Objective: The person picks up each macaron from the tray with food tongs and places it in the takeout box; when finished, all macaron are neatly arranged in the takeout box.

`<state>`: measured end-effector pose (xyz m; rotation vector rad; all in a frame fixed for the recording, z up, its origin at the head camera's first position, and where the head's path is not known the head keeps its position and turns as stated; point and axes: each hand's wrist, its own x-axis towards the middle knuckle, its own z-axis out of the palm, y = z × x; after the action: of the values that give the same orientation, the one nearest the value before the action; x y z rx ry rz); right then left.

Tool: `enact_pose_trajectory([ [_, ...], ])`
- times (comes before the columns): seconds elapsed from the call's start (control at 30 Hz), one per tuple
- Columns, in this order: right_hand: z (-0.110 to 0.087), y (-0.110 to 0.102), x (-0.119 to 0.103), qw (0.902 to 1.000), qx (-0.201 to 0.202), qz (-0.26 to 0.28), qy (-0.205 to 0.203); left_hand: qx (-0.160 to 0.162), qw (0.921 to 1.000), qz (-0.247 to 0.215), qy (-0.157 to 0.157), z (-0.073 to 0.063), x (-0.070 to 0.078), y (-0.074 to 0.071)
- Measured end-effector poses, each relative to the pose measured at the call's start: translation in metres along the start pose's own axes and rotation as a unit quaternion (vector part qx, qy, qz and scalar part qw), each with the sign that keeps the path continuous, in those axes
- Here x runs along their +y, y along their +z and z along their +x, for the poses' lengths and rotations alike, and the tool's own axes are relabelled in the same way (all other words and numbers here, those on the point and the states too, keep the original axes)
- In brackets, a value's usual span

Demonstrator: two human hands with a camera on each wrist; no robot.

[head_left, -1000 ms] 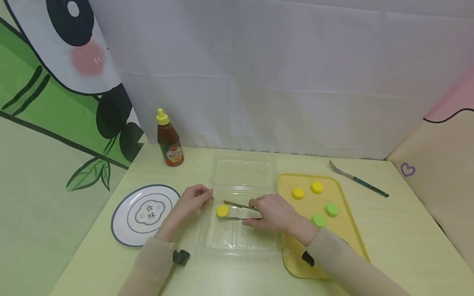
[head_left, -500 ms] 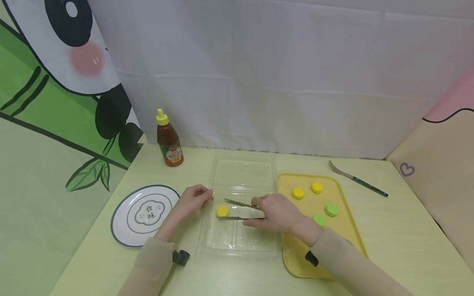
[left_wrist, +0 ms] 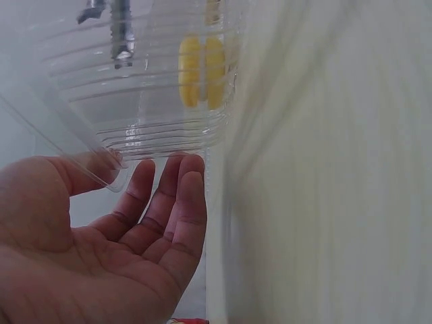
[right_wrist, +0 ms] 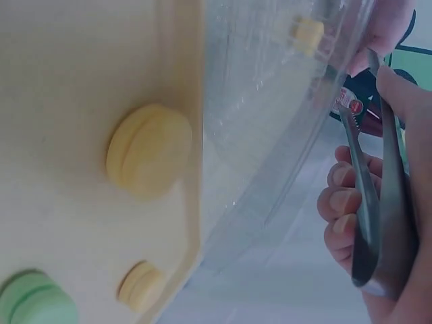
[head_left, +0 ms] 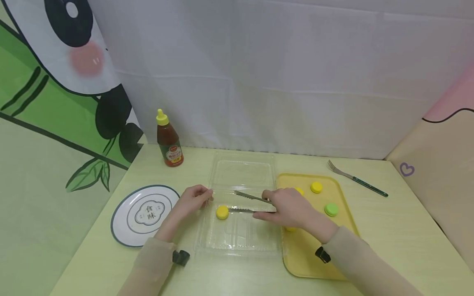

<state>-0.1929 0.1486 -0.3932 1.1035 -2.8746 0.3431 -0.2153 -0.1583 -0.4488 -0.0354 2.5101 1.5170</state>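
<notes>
The clear plastic container stands open on the table, and its lid is folded back on the far side. The left hand holds the left rim of its base. In the left part of this base lies one yellow macaron, round and flat, made of two halves. The metal tongs, with toothed edges, are gripped in the right hand; their two arms stand apart and point to the left. The nearer tip is just beside the macaron.
</notes>
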Motion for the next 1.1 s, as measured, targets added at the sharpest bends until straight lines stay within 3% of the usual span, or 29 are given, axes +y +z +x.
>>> enact_pose_trajectory([
  [0.37,-0.016,-0.021,0.017,0.9994,0.032,0.01,0.012,-0.004,0.9998,0.005,-0.021,0.0,-0.001,0.0],
  [0.8,-0.039,-0.038,0.049,0.9963,0.054,-0.03,0.059,-0.002,0.9999,0.0,-0.017,0.0,0.0,0.001],
  [1.1,-0.054,-0.05,0.07,0.9927,0.043,-0.013,0.111,-0.001,0.9997,0.003,-0.023,0.0,0.002,0.001],
])
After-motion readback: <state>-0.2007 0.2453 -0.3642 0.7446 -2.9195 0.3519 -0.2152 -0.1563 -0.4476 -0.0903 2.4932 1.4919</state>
